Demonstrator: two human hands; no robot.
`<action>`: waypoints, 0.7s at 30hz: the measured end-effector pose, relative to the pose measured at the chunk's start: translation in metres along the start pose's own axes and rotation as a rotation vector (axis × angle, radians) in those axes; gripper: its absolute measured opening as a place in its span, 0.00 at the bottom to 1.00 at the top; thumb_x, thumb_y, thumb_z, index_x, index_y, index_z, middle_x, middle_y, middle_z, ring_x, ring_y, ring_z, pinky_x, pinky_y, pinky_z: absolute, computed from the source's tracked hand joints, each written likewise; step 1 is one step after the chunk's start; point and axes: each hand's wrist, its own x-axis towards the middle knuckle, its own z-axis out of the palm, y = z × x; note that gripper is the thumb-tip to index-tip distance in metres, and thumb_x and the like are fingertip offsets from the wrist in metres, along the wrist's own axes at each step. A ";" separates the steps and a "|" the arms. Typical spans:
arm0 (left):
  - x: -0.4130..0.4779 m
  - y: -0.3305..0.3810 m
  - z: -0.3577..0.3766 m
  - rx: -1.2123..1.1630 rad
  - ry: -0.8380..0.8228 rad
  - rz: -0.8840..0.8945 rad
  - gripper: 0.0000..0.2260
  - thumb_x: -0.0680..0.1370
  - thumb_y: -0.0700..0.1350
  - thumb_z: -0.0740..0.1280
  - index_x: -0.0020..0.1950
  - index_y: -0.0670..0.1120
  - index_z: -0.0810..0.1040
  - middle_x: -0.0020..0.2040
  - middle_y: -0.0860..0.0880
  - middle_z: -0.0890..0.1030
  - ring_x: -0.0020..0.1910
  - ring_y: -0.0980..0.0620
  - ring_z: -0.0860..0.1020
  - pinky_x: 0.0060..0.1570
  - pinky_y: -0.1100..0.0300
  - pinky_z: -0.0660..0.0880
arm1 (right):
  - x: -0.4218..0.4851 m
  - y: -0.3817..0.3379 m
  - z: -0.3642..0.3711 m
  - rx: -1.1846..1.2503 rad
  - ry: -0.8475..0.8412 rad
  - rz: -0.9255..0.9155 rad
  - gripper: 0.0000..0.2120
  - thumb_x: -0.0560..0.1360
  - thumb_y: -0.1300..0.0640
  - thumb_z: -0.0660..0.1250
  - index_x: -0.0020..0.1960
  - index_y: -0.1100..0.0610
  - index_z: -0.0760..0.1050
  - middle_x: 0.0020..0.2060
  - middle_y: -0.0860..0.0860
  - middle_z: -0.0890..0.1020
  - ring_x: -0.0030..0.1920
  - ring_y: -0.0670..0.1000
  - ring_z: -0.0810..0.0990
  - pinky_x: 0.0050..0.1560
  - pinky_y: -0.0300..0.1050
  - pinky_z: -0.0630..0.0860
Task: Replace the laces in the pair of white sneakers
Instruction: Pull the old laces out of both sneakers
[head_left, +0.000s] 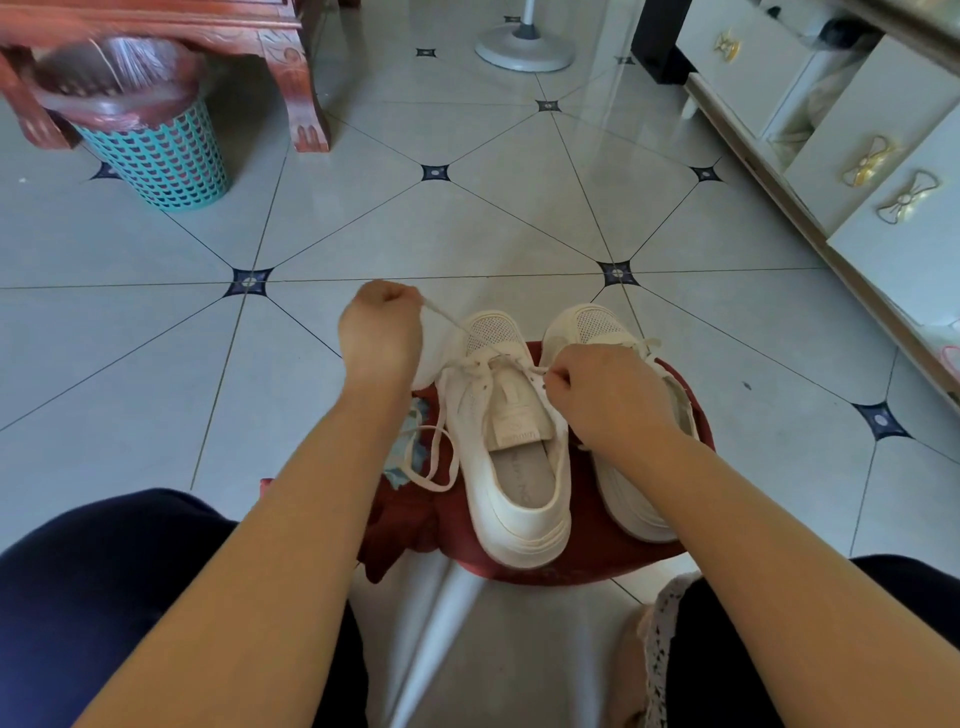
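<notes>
I have the pair in the lower middle of the frame, side by side on a red stool (597, 569), toes toward the top of the picture and heels toward me. The near sneaker (506, 467) is the one being worked on, so its long axis runs straight up and down the frame. Its lace (448, 320) crosses only the eyelets near the toe, and a slack loop lies on the stool at its left side.

My left hand (382, 332) is fisted around one lace end, up and to the left of the toe and clear of the shoe. That strand runs taut on a diagonal from the eyelets. My right hand (608, 395) pinches the lace right at the shoe's right-hand eyelet row, partly covering the second sneaker (589, 325).

I judge the right hand, being nearer the eyelets, should guide the next move while the left keeps tension along the diagonal. I cannot tell whether this lace is going in or coming out.
</notes>
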 end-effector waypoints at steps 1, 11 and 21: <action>0.000 -0.001 0.000 0.096 -0.028 -0.003 0.07 0.76 0.38 0.58 0.42 0.46 0.74 0.36 0.52 0.73 0.35 0.54 0.72 0.25 0.77 0.64 | 0.000 -0.001 0.000 0.001 -0.001 -0.001 0.13 0.79 0.54 0.54 0.50 0.58 0.76 0.41 0.53 0.79 0.39 0.50 0.75 0.38 0.43 0.70; -0.030 -0.023 0.045 0.911 -0.247 0.686 0.07 0.75 0.51 0.63 0.44 0.50 0.77 0.41 0.52 0.75 0.51 0.48 0.72 0.57 0.52 0.58 | -0.001 -0.001 -0.001 -0.037 0.011 -0.040 0.13 0.80 0.54 0.54 0.52 0.58 0.76 0.43 0.54 0.80 0.40 0.51 0.74 0.37 0.43 0.68; -0.019 -0.003 0.009 -0.025 -0.217 0.189 0.11 0.75 0.40 0.63 0.35 0.51 0.75 0.32 0.56 0.74 0.28 0.63 0.70 0.28 0.74 0.67 | 0.002 -0.002 -0.002 0.039 -0.030 0.022 0.13 0.79 0.54 0.55 0.49 0.58 0.76 0.40 0.52 0.77 0.39 0.50 0.72 0.38 0.43 0.67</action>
